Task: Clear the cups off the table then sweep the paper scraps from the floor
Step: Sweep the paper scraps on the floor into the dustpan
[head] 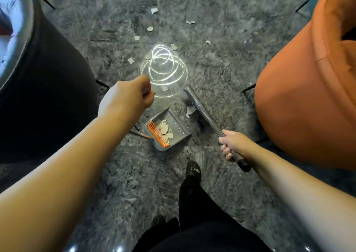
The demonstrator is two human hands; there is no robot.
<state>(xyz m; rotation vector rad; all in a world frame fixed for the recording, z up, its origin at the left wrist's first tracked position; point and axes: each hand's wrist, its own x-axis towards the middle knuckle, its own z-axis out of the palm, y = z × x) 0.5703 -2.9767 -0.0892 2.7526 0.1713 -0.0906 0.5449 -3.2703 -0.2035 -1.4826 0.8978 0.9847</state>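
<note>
A grey dustpan [174, 125] with an orange comb edge stands on the grey marbled floor and holds several paper scraps. My left hand [133, 95] is curled round the top of its thin upright handle. My right hand [232, 145] grips the broom handle [209, 121] just above its black end grip. The broom head [192, 99] rests on the floor just right of and beyond the pan, with a paper scrap [190, 110] beside it. More white scraps [154, 10] lie scattered on the floor farther ahead. No cups are in view.
An orange armchair [308, 78] fills the right side. A black round piece of furniture [48, 78] with a glossy top stands at the left. My black shoe [193, 170] is just behind the pan. A spiral light reflection [163, 67] glares on the floor.
</note>
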